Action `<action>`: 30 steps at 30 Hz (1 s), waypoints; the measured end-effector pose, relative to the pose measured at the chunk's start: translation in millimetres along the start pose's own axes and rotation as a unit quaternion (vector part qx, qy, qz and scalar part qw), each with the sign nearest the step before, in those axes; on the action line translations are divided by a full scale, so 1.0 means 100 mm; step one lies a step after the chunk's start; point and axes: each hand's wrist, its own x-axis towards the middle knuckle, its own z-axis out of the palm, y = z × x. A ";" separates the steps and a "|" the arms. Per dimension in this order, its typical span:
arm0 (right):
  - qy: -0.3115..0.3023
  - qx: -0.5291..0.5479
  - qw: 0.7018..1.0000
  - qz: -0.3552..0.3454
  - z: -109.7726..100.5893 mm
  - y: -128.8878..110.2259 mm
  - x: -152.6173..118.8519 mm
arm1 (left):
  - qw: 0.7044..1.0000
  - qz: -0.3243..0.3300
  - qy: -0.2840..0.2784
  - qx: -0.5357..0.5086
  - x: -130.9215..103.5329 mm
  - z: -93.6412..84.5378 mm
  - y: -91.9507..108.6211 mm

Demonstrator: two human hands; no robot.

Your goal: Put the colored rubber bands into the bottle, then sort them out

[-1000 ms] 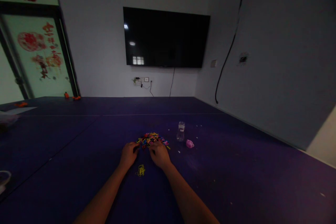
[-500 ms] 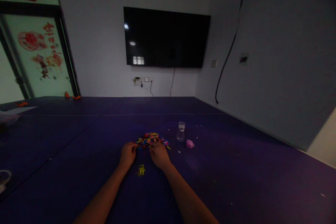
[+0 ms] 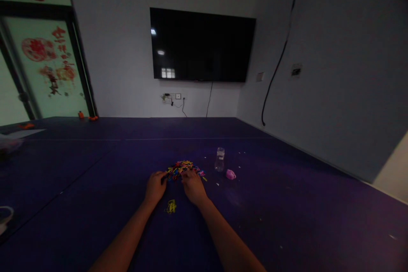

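Note:
A pile of small multicoloured bands (image 3: 182, 169) lies on the dark purple surface (image 3: 255, 204). At the pile's left edge is my left hand (image 3: 156, 187), its fingers curled with the tips at the bands. My right hand (image 3: 193, 186) rests over the near right part of the pile, fingers bent down and tips hidden. What either hand pinches, if anything, is too small to make out. Between my forearms sits a small separate clump of yellow-green bands (image 3: 171, 207).
Right of the pile stand a clear bottle (image 3: 219, 160) and a pink cap (image 3: 230, 174). Small white scraps dot the surface. At the far left are orange objects (image 3: 93, 118) and a white-rimmed item (image 3: 5, 217). A television (image 3: 202, 46) hangs on the wall.

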 end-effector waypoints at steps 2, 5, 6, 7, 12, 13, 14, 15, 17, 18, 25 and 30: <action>0.018 0.013 1.000 0.001 0.00 0.00 0.00 | 1.000 0.017 -0.016 0.001 -0.01 -0.01 0.02; 0.034 0.031 0.999 -0.002 0.00 0.00 0.00 | 0.999 0.038 -0.034 0.003 -0.02 -0.02 0.05; 0.037 0.035 0.999 -0.004 0.00 0.00 0.00 | 0.998 0.043 -0.038 0.004 -0.03 -0.03 0.05; 0.039 0.038 0.998 -0.006 0.00 0.01 0.00 | 0.998 0.045 -0.041 0.006 -0.03 -0.03 0.06; 0.047 0.046 0.998 -0.004 0.02 0.03 0.01 | 0.997 0.048 -0.050 0.019 -0.02 -0.05 0.08; 0.049 0.048 0.998 -0.003 0.03 0.03 0.01 | 0.997 0.047 -0.052 0.022 -0.01 -0.05 0.09; 0.052 0.051 0.997 -0.003 0.03 0.03 0.01 | 0.997 0.046 -0.054 0.025 -0.01 -0.05 0.09; 0.055 0.055 0.997 -0.004 0.03 0.03 0.01 | 0.997 0.045 -0.055 0.028 -0.01 -0.05 0.10; 0.064 0.066 0.996 -0.008 0.03 0.03 0.01 | 0.997 0.043 -0.057 0.034 -0.01 -0.05 0.11; 0.069 0.073 0.995 -0.011 0.02 0.03 0.01 | 0.997 0.043 -0.058 0.037 -0.01 -0.05 0.12; 0.112 0.132 0.985 -0.015 0.07 0.05 0.01 | 0.995 0.046 -0.074 0.056 -0.01 -0.06 0.13; 0.172 0.206 0.963 0.025 0.10 0.10 0.03 | 0.991 0.061 -0.094 0.076 -0.01 -0.08 0.15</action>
